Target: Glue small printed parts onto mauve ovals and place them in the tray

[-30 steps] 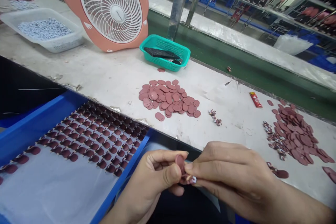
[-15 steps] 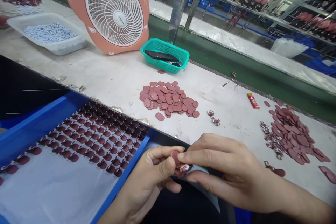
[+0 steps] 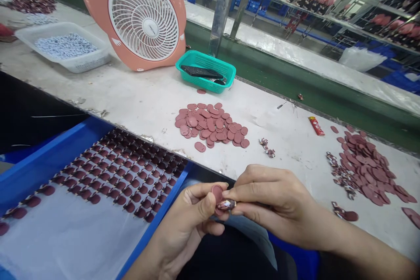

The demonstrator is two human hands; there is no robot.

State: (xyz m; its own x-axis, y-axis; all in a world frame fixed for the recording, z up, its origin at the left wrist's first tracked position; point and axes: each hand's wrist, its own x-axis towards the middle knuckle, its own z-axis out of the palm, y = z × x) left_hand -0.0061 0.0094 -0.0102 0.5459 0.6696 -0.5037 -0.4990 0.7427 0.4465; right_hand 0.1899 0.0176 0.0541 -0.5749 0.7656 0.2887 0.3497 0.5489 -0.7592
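Between thumb and fingers, my left hand pinches a dark red oval disc near the front edge of the table. My right hand is closed on a small shiny brown-and-white figured piece that lies against the lower part of the disc. The fingertips hide part of both, so I cannot tell whether they are joined. Beyond my hands is a heap of loose red oval discs. A few small figured pieces lie to the right of that heap.
A blue tray at the left holds rows of assembled pieces on white sheeting. An orange fan, a green basket with a black phone-like object, and a white tub stand behind. More discs lie right, near a red wrapper.
The figured piece has turned and shows more of its side against the disc. My right fingers have shifted slightly, and the camera view has moved a little.
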